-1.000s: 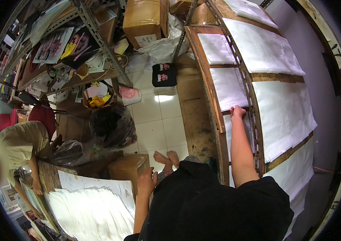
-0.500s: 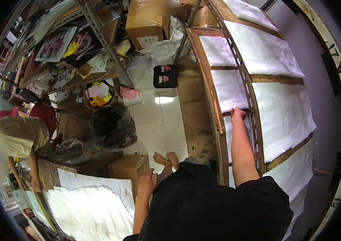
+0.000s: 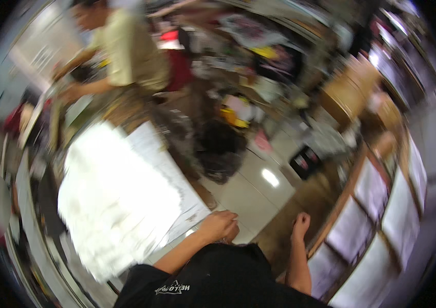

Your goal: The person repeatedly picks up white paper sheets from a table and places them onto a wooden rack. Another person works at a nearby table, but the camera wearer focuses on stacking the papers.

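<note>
The picture is blurred by motion. My left hand [image 3: 220, 226] lies with curled fingers at the near corner of a table, beside a wide pile of white sheets [image 3: 120, 200]. Whether it grips the edge is unclear. My right hand [image 3: 300, 225] hangs in the air with its fingers curled in and nothing in it. It is just left of a wooden rack [image 3: 349, 192] that holds white panels [image 3: 369, 187], and it does not touch the rack.
Another person in a pale yellow shirt [image 3: 125, 54] bends over the far end of the table. A black bag [image 3: 218, 149], cardboard boxes [image 3: 351, 92] and cluttered shelves ring a pale tiled floor [image 3: 248, 192].
My right hand has come off the rack's panel and dropped lower. The view has swung left, toward the table and the other person.
</note>
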